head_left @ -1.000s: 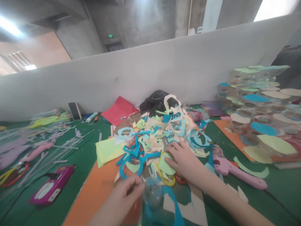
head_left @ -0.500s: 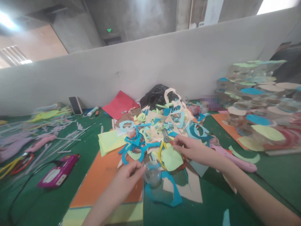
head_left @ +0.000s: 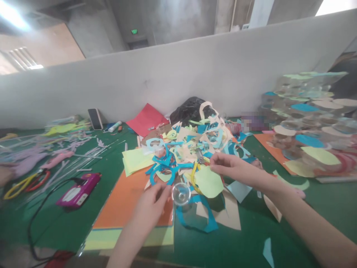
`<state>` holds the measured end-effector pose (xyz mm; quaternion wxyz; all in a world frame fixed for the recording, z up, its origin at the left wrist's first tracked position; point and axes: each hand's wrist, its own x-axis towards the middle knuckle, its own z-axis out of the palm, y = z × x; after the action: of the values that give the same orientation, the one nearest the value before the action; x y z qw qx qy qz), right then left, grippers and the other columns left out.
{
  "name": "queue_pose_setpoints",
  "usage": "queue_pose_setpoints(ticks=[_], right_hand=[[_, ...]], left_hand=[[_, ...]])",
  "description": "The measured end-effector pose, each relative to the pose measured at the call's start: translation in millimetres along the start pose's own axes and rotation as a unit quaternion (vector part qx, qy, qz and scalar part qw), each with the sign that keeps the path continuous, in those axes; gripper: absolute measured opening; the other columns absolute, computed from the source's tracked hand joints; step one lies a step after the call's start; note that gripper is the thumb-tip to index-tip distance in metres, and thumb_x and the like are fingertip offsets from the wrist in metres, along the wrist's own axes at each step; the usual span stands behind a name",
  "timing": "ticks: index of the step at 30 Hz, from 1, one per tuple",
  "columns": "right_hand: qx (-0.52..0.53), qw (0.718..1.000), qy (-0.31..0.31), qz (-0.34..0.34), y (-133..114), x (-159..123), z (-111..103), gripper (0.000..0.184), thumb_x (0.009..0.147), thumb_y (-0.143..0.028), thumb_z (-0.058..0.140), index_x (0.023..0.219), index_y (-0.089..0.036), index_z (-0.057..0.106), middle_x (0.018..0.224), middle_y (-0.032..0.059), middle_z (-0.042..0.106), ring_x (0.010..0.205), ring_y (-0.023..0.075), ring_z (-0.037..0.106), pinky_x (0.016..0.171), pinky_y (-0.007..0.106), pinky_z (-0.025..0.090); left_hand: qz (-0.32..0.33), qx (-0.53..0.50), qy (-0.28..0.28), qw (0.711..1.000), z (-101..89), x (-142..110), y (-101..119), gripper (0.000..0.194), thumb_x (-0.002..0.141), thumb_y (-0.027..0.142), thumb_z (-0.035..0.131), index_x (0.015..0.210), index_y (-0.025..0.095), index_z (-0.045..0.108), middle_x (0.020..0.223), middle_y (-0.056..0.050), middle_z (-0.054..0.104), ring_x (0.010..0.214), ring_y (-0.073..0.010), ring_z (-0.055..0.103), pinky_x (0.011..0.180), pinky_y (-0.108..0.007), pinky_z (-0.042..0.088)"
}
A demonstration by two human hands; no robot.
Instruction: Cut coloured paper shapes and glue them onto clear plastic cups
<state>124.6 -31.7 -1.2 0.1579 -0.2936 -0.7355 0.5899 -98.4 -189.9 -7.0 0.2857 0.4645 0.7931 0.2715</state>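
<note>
Low in the middle of the view, my left hand (head_left: pixel 157 197) is closed on the rim of a small clear plastic cup (head_left: pixel 181 195). The cup's round mouth faces me. To its right, my right hand (head_left: pixel 225 163) pinches the upper edge of a light green paper disc (head_left: pixel 209 182). The disc hangs just right of the cup, and the two are apart. Yellow-handled scissors (head_left: pixel 194 178) lie partly hidden behind the disc. Under and behind both hands spreads a heap of cut paper scraps (head_left: pixel 189 143). A blue paper offcut (head_left: pixel 211 224) lies below the cup.
Orange sheets (head_left: pixel 122 203) lie under my left forearm. At left are a magenta device (head_left: pixel 79 191) with a cable, more scissors (head_left: pixel 21 186) and pipe cleaners. Cups with paper discs (head_left: pixel 309 141) are stacked at right. A pink-handled tool (head_left: pixel 299 193) is mostly behind my right forearm.
The cup has tilted so its mouth now faces me. My right hand and the green disc have risen slightly. The whole view has shifted a little.
</note>
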Motion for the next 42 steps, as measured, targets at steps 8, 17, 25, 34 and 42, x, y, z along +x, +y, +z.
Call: queue_pose_setpoints(ticks=[8, 17, 25, 34, 42], right_hand=[[0.061, 0.98, 0.158, -0.105, -1, 13, 56, 0.026, 0.084, -0.045, 0.057, 0.081, -0.021, 0.049, 0.07, -0.0041, 0.046, 0.063, 0.0114, 0.044, 0.058, 0.025, 0.037], [0.088, 0.979, 0.157, -0.095, -2, 2, 87, 0.023, 0.09, -0.044, 0.052, 0.083, -0.022, 0.049, 0.076, -0.0019, 0.048, 0.07, 0.0137, 0.047, 0.063, 0.026, 0.041], [0.042, 0.989, 0.133, -0.042, 3, 5, 91, 0.01, 0.087, -0.031, 0.049, 0.083, -0.022, 0.045, 0.076, -0.0029, 0.047, 0.069, 0.0131, 0.046, 0.062, 0.026, 0.038], [-0.042, 0.992, 0.119, -0.029, 7, 4, 91, 0.004, 0.087, -0.025, 0.045, 0.083, -0.023, 0.045, 0.07, -0.0043, 0.044, 0.065, 0.0132, 0.045, 0.058, 0.024, 0.035], [-0.098, 0.989, 0.108, -0.004, 2, 4, 90, 0.005, 0.088, -0.025, 0.044, 0.083, -0.024, 0.046, 0.065, -0.0052, 0.044, 0.056, 0.0123, 0.042, 0.051, 0.024, 0.03]], left_hand=[[-0.012, 0.034, 0.138, 0.99, -7.4, -31, 22, 0.042, 0.085, 0.06, 0.038, 0.075, 0.024, 0.058, 0.06, 0.001, 0.055, 0.058, -0.0176, 0.052, 0.056, -0.025, 0.035], [-0.001, -0.063, 0.021, 0.998, 0.6, -32, 11, 0.048, 0.08, 0.066, 0.042, 0.064, 0.022, 0.027, 0.065, 0.004, 0.024, 0.061, -0.0133, 0.029, 0.055, -0.024, 0.027], [-0.041, -0.052, 0.002, 0.998, 3.6, -24, 5, 0.045, 0.081, 0.066, 0.038, 0.069, 0.022, 0.038, 0.07, 0.002, 0.039, 0.069, -0.017, 0.039, 0.065, -0.027, 0.035], [-0.053, -0.014, -0.044, 0.997, 8.8, -14, -7, 0.043, 0.085, 0.061, 0.03, 0.079, 0.022, 0.049, 0.084, -0.005, 0.06, 0.084, -0.0246, 0.054, 0.08, -0.034, 0.04], [-0.04, 0.002, -0.024, 0.999, 12.3, -10, -11, 0.042, 0.083, 0.061, 0.031, 0.066, 0.023, 0.032, 0.067, 0.002, 0.04, 0.069, -0.0184, 0.043, 0.066, -0.03, 0.033]])
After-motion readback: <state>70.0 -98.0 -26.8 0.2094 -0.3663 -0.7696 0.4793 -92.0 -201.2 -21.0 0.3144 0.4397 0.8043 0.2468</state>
